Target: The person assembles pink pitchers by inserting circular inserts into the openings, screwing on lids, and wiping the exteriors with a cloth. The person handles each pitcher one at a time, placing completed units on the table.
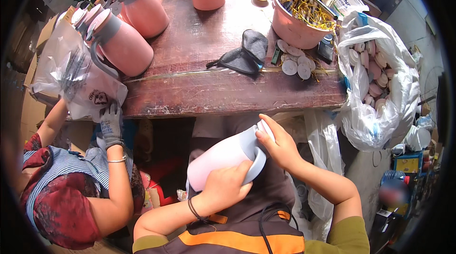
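A pink vacuum jug (213,159) with a grey collar and grey handle lies tilted over my lap, its top toward the upper right. My left hand (224,186) is closed round the jug at its grey handle (256,164). At the jug's mouth, my right hand (280,148) grips the pale round lid (266,130), thumb on the near side and fingers over the top. Whether the lid is fully seated, I cannot tell. Both hands are near the table's front edge, below it in the picture.
Several pink jugs (142,12) stand on the reddish wooden table (190,59). A grey eye-mask-like cloth (247,54), pale discs (297,61) and a pink bucket (294,23) lie rightward. A bag (403,92) holds lids. At left, a co-worker's gloved hand (111,123) holds a plastic-wrapped jug.
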The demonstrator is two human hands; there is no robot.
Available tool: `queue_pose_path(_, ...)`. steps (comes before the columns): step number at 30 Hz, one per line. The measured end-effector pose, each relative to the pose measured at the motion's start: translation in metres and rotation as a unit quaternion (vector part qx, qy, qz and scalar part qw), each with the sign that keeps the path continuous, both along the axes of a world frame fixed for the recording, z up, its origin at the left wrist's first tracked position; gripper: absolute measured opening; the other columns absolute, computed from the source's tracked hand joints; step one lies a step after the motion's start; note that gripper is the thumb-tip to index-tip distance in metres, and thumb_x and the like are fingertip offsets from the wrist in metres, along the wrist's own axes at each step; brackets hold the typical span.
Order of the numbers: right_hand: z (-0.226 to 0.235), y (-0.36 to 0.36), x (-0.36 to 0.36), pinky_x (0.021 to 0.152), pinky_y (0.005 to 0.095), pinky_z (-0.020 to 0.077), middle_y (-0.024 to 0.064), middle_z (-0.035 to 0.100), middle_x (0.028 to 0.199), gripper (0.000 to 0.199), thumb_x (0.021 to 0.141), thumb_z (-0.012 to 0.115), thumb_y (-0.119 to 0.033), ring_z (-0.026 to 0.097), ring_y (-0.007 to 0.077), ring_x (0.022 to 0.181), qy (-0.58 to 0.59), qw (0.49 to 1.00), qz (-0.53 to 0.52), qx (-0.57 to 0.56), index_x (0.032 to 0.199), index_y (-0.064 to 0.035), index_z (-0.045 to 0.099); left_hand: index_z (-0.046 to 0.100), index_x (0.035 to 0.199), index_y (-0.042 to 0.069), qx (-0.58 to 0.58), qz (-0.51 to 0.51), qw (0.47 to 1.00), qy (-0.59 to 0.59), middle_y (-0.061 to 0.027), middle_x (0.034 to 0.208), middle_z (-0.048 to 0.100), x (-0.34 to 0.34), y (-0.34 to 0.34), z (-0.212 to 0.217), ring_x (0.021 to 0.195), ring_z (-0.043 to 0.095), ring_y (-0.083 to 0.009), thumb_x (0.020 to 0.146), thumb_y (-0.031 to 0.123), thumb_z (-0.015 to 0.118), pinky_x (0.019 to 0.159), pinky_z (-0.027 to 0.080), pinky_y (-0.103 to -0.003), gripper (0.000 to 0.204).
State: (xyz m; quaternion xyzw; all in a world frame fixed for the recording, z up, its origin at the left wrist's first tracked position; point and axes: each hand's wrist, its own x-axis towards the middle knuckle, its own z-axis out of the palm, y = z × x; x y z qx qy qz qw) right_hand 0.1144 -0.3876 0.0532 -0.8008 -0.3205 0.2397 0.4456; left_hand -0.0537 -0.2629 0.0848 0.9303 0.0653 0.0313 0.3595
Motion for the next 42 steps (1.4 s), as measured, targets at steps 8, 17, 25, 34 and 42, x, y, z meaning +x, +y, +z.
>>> queue_pose_path(8,0.027,0.008,-0.05,0.087,0.0371,0.0508,0.0114,0.062,0.116,0.033,0.088,0.062,-0.042,0.063,0.0257,0.102,-0.355,0.796,0.33,0.361,0.112,-0.0191,0.068,0.067,0.095,0.003,-0.224,0.072,0.972,-0.023,-0.0076,0.077,0.064,0.036,0.089,-0.014,0.071,0.061,-0.0092,0.084,0.01,0.07,0.064,0.049,-0.025,0.014)
queue_pose_path(17,-0.01,-0.012,-0.011,0.091,0.0422,0.0451,0.0152,0.06,0.121,0.038,0.089,0.059,-0.036,0.057,0.0325,0.109,-0.243,0.929,0.169,0.224,0.114,-0.0093,0.066,0.067,0.087,0.009,0.025,0.135,0.981,-0.138,-0.0111,0.074,0.066,0.033,0.054,-0.004,0.068,0.064,-0.0307,0.083,0.017,0.068,0.06,0.049,-0.04,0.009)
queue_pose_path(25,-0.023,-0.04,-0.048,0.109,0.0528,0.0287,0.0297,0.027,0.149,0.082,0.079,0.06,-0.069,0.034,0.0475,0.134,-0.189,0.953,0.096,0.215,0.134,-0.0073,0.053,0.065,0.089,0.011,0.03,0.145,0.982,-0.116,-0.0103,0.07,0.065,0.045,0.052,-0.004,0.066,0.064,-0.0303,0.085,0.018,0.067,0.059,0.048,-0.039,0.009)
queue_pose_path(34,-0.04,-0.021,-0.03,0.108,0.0476,0.0291,0.0176,0.058,0.124,0.055,0.09,0.05,-0.045,0.047,0.0371,0.125,-0.117,0.987,-0.034,0.103,0.125,-0.0032,0.054,0.066,0.092,0.009,0.156,0.05,0.982,-0.097,-0.008,0.072,0.061,0.023,0.02,0.004,0.065,0.062,-0.0271,0.066,0.013,0.071,0.059,0.048,-0.038,0.026)
queue_pose_path(42,0.012,-0.026,-0.024,0.091,0.0439,0.0434,0.0211,0.052,0.128,0.083,0.079,0.063,-0.061,0.056,0.0368,0.106,-0.29,0.941,0.144,0.096,0.137,-0.0049,0.046,0.067,0.089,0.004,-0.063,0.082,0.994,-0.039,-0.013,0.082,0.068,0.023,0.075,0.039,0.074,0.069,-0.0254,0.067,0.005,0.07,0.066,0.053,-0.03,0.022)
